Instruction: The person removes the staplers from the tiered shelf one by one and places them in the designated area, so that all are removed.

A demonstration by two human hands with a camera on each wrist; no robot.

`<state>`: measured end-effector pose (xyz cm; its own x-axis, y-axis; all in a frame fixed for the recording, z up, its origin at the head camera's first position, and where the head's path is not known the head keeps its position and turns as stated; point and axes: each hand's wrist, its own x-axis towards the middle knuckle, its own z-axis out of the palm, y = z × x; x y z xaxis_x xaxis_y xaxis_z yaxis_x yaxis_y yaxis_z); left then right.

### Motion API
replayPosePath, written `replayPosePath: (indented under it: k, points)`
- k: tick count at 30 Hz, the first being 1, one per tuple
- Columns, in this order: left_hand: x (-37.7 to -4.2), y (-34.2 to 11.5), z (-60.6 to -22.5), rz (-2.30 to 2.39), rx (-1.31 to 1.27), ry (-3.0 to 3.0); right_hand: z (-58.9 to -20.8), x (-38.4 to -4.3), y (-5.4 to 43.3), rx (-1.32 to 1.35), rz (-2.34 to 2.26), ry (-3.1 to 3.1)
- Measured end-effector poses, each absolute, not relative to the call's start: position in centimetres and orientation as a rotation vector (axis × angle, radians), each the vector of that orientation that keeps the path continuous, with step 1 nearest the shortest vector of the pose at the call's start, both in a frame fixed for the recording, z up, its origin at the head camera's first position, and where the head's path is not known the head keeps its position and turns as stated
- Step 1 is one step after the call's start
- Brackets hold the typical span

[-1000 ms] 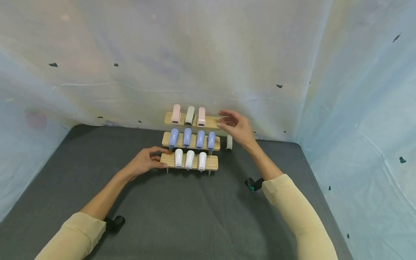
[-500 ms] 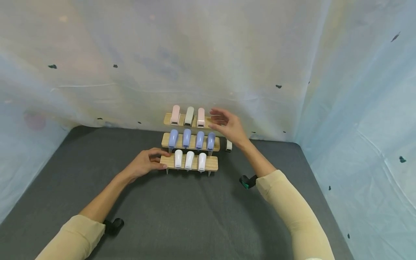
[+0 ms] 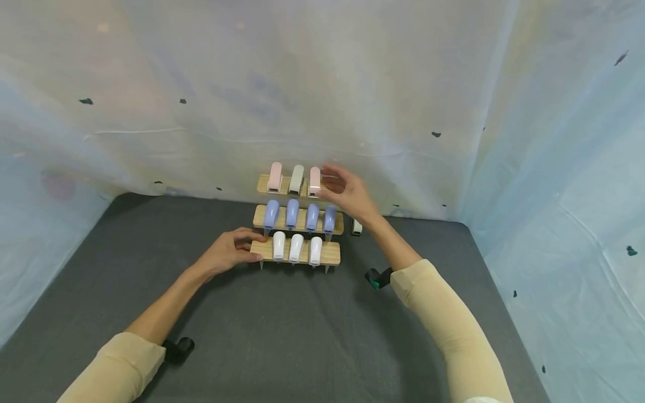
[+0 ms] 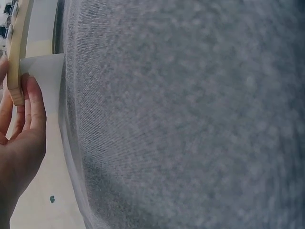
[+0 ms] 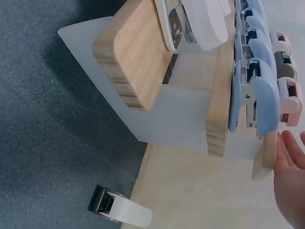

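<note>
A three-tier wooden display stand [image 3: 330, 254] bears small staplers. My left hand [image 3: 224, 253] grips the left end of its lowest board, fingers and thumb on either side of the wood [image 4: 14, 78] in the left wrist view. My right hand [image 3: 349, 196] is at the top board's right end, fingers extended beside the right-hand pink stapler [image 3: 314, 180]; contact with it is unclear. Left of that stand a grey-green stapler [image 3: 296, 179] and another pink stapler [image 3: 275, 176]. Several blue staplers [image 3: 312, 216] line the middle board, and white staplers [image 3: 296, 247] the lowest.
A loose grey-green stapler [image 3: 356, 226] stands on the dark cloth-covered table [image 3: 282, 324], right of the stand. Behind the stand hangs a pale sheet [image 3: 322, 101], with another pale sheet [image 3: 564, 235] along the right side.
My right hand has moved left along the top board, coming up to the right-hand pink stapler. The left hand stays at the lowest board's end.
</note>
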<state>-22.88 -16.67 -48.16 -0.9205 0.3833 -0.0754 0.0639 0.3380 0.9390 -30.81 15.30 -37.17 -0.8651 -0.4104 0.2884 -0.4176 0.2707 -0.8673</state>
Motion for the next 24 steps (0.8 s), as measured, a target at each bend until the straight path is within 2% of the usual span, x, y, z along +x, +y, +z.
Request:
replayPosePath:
  k: [24]
  points:
    - [-23.1,-16.4,-48.7,1.654,0.426,2.333,-37.5,-31.8,13.9,0.764,1.444,-2.673]
